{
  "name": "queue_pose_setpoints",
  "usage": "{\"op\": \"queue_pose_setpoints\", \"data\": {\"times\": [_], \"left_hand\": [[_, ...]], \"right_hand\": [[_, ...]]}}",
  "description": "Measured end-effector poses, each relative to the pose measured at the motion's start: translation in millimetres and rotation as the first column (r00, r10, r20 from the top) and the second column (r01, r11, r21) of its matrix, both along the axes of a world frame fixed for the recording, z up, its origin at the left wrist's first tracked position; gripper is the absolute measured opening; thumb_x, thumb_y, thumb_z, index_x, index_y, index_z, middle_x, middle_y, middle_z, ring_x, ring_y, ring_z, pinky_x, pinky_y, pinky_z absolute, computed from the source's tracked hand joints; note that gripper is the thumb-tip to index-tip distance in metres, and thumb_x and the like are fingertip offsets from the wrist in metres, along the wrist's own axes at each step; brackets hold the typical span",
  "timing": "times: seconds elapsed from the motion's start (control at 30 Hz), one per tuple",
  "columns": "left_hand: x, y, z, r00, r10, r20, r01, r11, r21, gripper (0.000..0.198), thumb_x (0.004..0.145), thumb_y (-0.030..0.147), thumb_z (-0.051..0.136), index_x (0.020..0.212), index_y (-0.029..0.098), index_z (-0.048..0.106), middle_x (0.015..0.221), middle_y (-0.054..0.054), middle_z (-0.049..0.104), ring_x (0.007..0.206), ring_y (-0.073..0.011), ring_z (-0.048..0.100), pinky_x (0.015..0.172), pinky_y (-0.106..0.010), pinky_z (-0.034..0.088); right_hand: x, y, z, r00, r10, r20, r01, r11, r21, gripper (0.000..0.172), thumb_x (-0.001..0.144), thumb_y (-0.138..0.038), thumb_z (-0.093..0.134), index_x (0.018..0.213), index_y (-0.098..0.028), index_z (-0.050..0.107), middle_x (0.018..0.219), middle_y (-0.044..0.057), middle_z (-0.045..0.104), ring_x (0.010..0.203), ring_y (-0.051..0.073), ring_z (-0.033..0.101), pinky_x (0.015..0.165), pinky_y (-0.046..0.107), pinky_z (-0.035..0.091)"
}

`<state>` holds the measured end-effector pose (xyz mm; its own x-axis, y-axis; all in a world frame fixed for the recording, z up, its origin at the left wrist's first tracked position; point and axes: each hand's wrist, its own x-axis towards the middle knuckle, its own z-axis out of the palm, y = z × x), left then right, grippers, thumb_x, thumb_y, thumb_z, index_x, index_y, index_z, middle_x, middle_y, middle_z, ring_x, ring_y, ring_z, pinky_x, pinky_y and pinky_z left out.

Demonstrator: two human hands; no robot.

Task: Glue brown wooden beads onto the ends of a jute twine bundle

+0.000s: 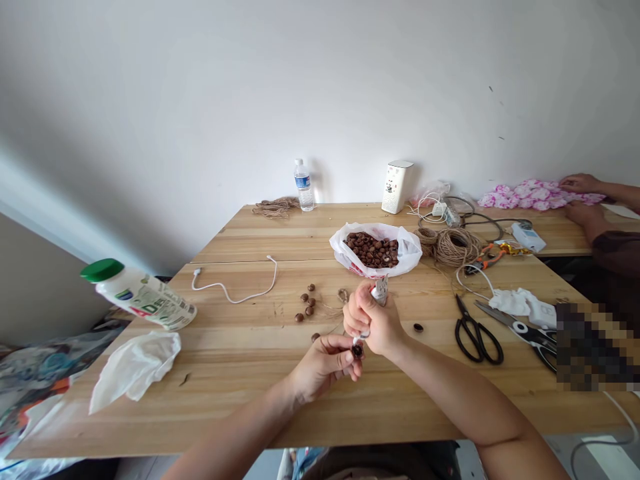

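Note:
My left hand (325, 365) pinches a dark brown nutshell half (357, 351) between its fingers, hollow side up. My right hand (376, 321) is wrapped round a white and silver squeeze tube (381, 291). The tube's white nozzle points down and meets the shell at its opening; the inside is too small to make out. Several round brown nuts (307, 301) lie left of my hands, one close to my left fingers. A loop of twine (343, 295) rests just behind them. Right of my right hand lies a loose shell half (418, 327).
Behind my hands stands a white plastic bag (410, 252) full of brown shells. Twine coils (456, 246), black scissors (477, 333) and cables lie to the right. Another person's hands (583, 183) touch pink-white material (533, 195). A white bottle (145, 293) leans at left.

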<state>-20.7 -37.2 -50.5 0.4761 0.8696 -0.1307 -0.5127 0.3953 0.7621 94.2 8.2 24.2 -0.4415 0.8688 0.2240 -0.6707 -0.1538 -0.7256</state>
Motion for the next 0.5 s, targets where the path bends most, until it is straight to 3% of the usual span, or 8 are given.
{"op": "queue_pose_setpoints", "data": {"times": [0.17, 0.3, 0.4, 0.47, 0.5], "left_hand": [[1.1, -1.8, -4.5, 0.997, 0.032, 0.074, -0.033, 0.999, 0.005, 0.023, 0.061, 0.021, 0.078, 0.08, 0.012, 0.07, 0.071, -0.006, 0.067, 0.057, -0.0147, 0.063, 0.05, -0.024, 0.047], [-2.1, -1.5, -3.0, 0.991, 0.038, 0.131, -0.045, 0.998, 0.052, 0.022, 0.061, 0.019, 0.077, 0.082, 0.016, 0.071, 0.073, -0.007, 0.069, 0.057, -0.0152, 0.063, 0.049, -0.023, 0.047], [-21.1, 4.6, 10.0, 0.981, 0.107, 0.164, -0.128, 0.985, 0.118, 0.022, 0.063, 0.019, 0.076, 0.084, 0.018, 0.072, 0.075, -0.006, 0.069, 0.054, -0.0129, 0.062, 0.049, -0.022, 0.047], [-43.5, 10.6, 22.5, 0.948, 0.252, 0.194, -0.285, 0.944, 0.165, 0.022, 0.062, 0.019, 0.076, 0.084, 0.018, 0.072, 0.077, -0.006, 0.069, 0.052, -0.0091, 0.059, 0.049, -0.021, 0.047], [-56.1, 13.6, 28.7, 0.911, 0.349, 0.218, -0.388, 0.906, 0.169, 0.022, 0.063, 0.018, 0.076, 0.084, 0.018, 0.071, 0.078, -0.005, 0.068, 0.052, -0.007, 0.057, 0.05, -0.019, 0.047]], "right_hand": [[14.6, 9.8, 18.0, 0.998, -0.027, -0.054, 0.026, 0.999, -0.023, 0.038, 0.078, -0.043, 0.061, 0.058, -0.019, 0.039, 0.044, -0.009, 0.028, 0.035, 0.006, 0.022, 0.034, 0.018, 0.025], [57.3, 17.8, 57.5, 0.967, -0.249, -0.063, 0.251, 0.967, 0.032, 0.029, 0.079, -0.041, 0.056, 0.063, -0.021, 0.043, 0.049, -0.008, 0.025, 0.04, 0.007, 0.022, 0.038, 0.019, 0.025], [101.0, 21.3, 81.2, 0.896, -0.441, -0.057, 0.438, 0.853, 0.284, 0.024, 0.076, -0.048, 0.053, 0.079, -0.024, 0.05, 0.057, -0.005, 0.036, 0.048, 0.01, 0.036, 0.048, 0.023, 0.035], [127.1, 26.3, 78.3, 0.804, -0.586, 0.095, 0.477, 0.732, 0.486, 0.027, 0.076, -0.05, 0.052, 0.082, -0.024, 0.05, 0.062, -0.002, 0.047, 0.055, 0.014, 0.045, 0.056, 0.029, 0.04], [137.9, 30.2, 69.5, 0.724, -0.648, 0.238, 0.425, 0.69, 0.586, 0.028, 0.077, -0.05, 0.051, 0.08, -0.022, 0.05, 0.064, 0.0, 0.05, 0.057, 0.016, 0.047, 0.057, 0.03, 0.04]]}}
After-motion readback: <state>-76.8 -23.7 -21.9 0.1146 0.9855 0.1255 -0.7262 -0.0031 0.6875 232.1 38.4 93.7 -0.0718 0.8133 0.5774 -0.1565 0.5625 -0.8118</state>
